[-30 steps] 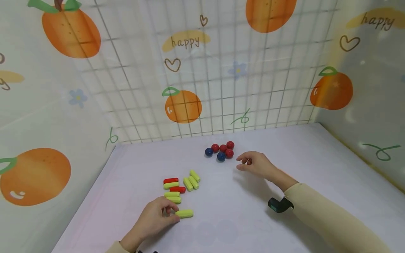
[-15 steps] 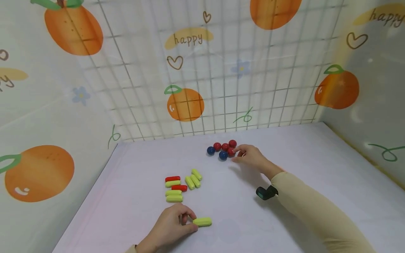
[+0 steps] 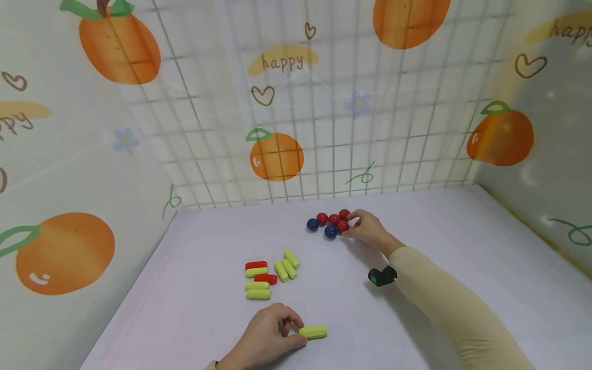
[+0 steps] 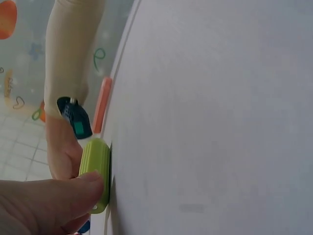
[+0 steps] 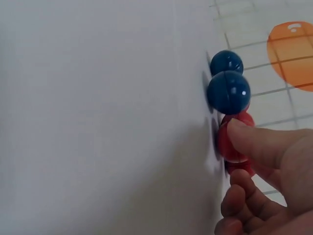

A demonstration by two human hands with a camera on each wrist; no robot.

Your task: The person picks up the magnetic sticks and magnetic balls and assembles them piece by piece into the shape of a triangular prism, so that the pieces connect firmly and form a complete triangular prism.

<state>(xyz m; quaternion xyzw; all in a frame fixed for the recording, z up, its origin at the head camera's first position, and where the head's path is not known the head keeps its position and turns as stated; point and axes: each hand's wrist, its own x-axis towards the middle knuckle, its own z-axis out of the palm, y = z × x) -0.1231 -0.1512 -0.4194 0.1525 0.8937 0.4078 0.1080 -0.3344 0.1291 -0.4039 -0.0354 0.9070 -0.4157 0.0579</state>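
Observation:
My left hand (image 3: 273,331) pinches a short yellow-green ribbed stick (image 3: 313,332) by its left end, low over the near part of the table. In the left wrist view the thumb lies across this yellow-green stick (image 4: 98,159). At the back, my right hand (image 3: 370,228) is spread beside a cluster of red and blue balls. Its thumb touches the nearest red ball (image 5: 234,142) in the right wrist view, while its other fingers are loosely bent. The index fingertip is close to the rear red ball (image 3: 344,214). Whether they touch cannot be told.
Several more yellow-green sticks (image 3: 258,294) and two red sticks (image 3: 265,279) lie in two groups left of the middle. Two blue balls (image 3: 330,232) sit among the red ones. A patterned curtain (image 3: 203,128) rises behind the white table (image 3: 416,216).
My left hand has carried the yellow-green stick rightward and nearer, away from the stick groups. My right hand has come leftward to the balls, which hold their arrangement. The head view has shifted slightly.

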